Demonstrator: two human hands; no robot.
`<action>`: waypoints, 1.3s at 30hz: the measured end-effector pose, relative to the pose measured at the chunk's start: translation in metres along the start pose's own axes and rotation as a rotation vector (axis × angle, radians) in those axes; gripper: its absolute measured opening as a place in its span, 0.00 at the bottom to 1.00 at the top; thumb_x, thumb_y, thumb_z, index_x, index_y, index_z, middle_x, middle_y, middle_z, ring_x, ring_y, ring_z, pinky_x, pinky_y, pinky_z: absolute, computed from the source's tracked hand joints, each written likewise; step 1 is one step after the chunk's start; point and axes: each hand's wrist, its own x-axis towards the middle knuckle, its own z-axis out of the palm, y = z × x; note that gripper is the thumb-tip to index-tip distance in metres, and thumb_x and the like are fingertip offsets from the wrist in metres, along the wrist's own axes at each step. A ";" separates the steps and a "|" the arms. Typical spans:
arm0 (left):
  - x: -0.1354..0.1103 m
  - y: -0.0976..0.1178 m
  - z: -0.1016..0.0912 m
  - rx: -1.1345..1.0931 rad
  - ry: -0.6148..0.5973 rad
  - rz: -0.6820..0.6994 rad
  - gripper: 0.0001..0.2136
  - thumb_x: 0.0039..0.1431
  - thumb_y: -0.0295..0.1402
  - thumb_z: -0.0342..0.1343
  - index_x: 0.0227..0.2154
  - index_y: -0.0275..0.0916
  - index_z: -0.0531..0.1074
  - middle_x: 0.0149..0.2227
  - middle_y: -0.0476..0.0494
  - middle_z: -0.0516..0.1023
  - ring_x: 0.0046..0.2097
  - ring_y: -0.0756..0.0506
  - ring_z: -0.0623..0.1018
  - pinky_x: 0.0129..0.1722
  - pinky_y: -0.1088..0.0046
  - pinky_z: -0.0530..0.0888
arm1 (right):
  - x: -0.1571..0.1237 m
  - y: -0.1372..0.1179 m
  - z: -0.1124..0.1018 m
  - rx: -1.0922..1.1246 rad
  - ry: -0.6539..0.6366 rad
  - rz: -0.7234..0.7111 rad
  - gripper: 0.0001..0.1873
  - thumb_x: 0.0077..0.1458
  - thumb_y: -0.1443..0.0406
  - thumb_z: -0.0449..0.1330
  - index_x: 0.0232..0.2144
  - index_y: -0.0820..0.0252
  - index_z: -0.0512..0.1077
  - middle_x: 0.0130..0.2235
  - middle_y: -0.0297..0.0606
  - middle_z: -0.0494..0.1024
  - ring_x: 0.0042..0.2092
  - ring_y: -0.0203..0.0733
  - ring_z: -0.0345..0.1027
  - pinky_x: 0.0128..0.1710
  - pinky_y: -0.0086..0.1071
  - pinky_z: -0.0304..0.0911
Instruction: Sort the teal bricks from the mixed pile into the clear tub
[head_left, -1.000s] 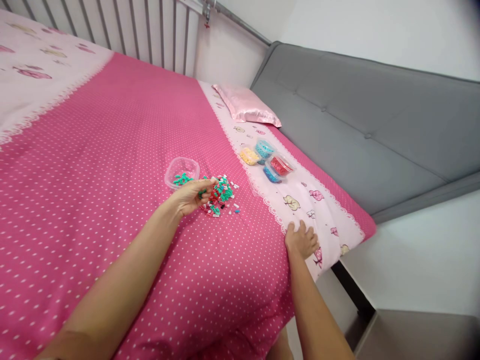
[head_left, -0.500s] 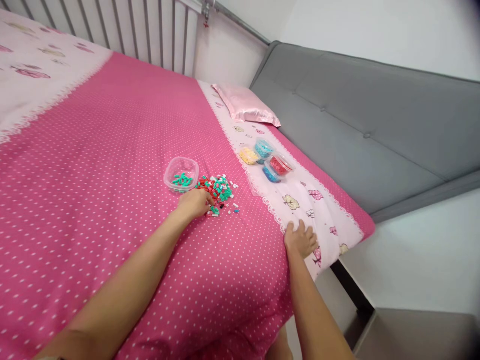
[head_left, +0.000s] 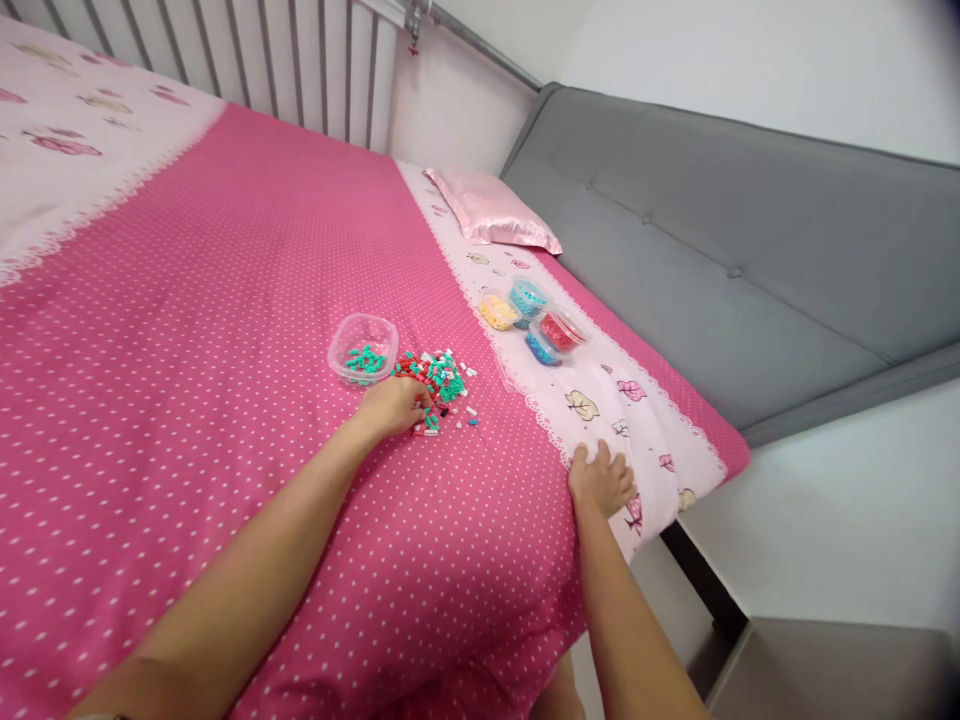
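A heap of small green, red and white plastic pieces (head_left: 448,378) lies loose on the bed. My left hand (head_left: 391,406) is at the heap's near left edge, its fingers curled down and drawn together among the pieces. Whatever is between those fingertips is too small and hidden to make out. Just behind that hand stands a clear plastic tub (head_left: 363,334) with green pieces (head_left: 365,359) inside, touching or nearly touching the heap. Further right, my right hand (head_left: 602,482) rests on the pale patterned band of the bedspread, fingers spread, holding nothing.
Clear tubs of yellow pieces (head_left: 498,311), turquoise pieces (head_left: 529,297), red pieces (head_left: 559,331) and blue pieces (head_left: 541,347) stand grouped on the pale band. Behind them are a pink pillow (head_left: 491,208) and a grey headboard (head_left: 675,200). The bed's edge drops away at lower right.
My left hand's fingers have curled in slightly closer at the heap. The right hand, the tubs and the bed look the same.
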 end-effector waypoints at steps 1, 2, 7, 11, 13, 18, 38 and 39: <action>0.000 0.000 -0.001 -0.058 0.005 0.002 0.09 0.42 0.26 0.57 0.28 0.42 0.78 0.23 0.50 0.75 0.30 0.47 0.72 0.28 0.75 0.60 | 0.000 0.000 0.000 0.001 -0.001 0.000 0.30 0.59 0.52 0.46 0.60 0.56 0.61 0.63 0.47 0.57 0.63 0.56 0.47 0.61 0.51 0.40; 0.001 0.000 -0.003 -0.123 0.009 0.002 0.08 0.42 0.27 0.57 0.27 0.41 0.77 0.20 0.52 0.72 0.28 0.48 0.70 0.27 0.75 0.60 | 0.000 0.000 0.000 0.002 -0.002 0.000 0.30 0.59 0.52 0.46 0.60 0.56 0.61 0.63 0.47 0.57 0.63 0.57 0.47 0.61 0.51 0.40; 0.000 0.002 -0.006 -0.537 0.027 -0.026 0.04 0.43 0.30 0.60 0.25 0.37 0.74 0.16 0.56 0.63 0.22 0.52 0.63 0.24 0.77 0.58 | 0.000 0.000 0.000 0.009 -0.012 -0.005 0.30 0.59 0.51 0.45 0.60 0.56 0.60 0.64 0.47 0.56 0.64 0.57 0.46 0.61 0.52 0.39; -0.004 0.006 -0.009 -0.923 -0.023 -0.076 0.06 0.47 0.32 0.60 0.27 0.35 0.72 0.19 0.55 0.65 0.21 0.56 0.61 0.21 0.80 0.58 | 0.001 0.001 0.001 0.009 -0.006 -0.005 0.30 0.59 0.51 0.45 0.60 0.56 0.60 0.63 0.48 0.57 0.63 0.57 0.46 0.61 0.52 0.39; -0.005 0.008 -0.012 -1.099 -0.068 -0.115 0.05 0.49 0.30 0.60 0.27 0.34 0.71 0.21 0.53 0.66 0.21 0.56 0.63 0.20 0.82 0.61 | 0.001 0.001 0.002 0.008 -0.001 -0.007 0.30 0.59 0.51 0.45 0.60 0.56 0.61 0.63 0.48 0.57 0.63 0.57 0.47 0.61 0.52 0.39; -0.005 0.012 -0.020 -1.429 -0.141 -0.211 0.03 0.54 0.23 0.55 0.26 0.32 0.72 0.29 0.43 0.75 0.29 0.53 0.75 0.27 0.82 0.72 | 0.000 0.001 0.001 0.000 0.007 -0.008 0.30 0.59 0.52 0.46 0.60 0.57 0.61 0.63 0.48 0.58 0.63 0.57 0.47 0.61 0.51 0.41; 0.002 -0.001 -0.004 -0.853 0.012 -0.112 0.07 0.45 0.36 0.62 0.23 0.36 0.75 0.17 0.53 0.68 0.21 0.54 0.64 0.20 0.79 0.58 | -0.001 -0.001 -0.002 -0.003 -0.027 0.001 0.30 0.60 0.52 0.44 0.60 0.55 0.59 0.64 0.47 0.56 0.64 0.56 0.46 0.60 0.54 0.42; 0.002 -0.001 -0.003 -0.759 0.012 -0.089 0.06 0.43 0.35 0.62 0.23 0.37 0.77 0.18 0.53 0.70 0.22 0.53 0.65 0.21 0.79 0.59 | 0.000 -0.001 -0.002 -0.001 -0.028 0.000 0.30 0.60 0.52 0.44 0.60 0.55 0.59 0.64 0.47 0.56 0.64 0.56 0.46 0.60 0.54 0.42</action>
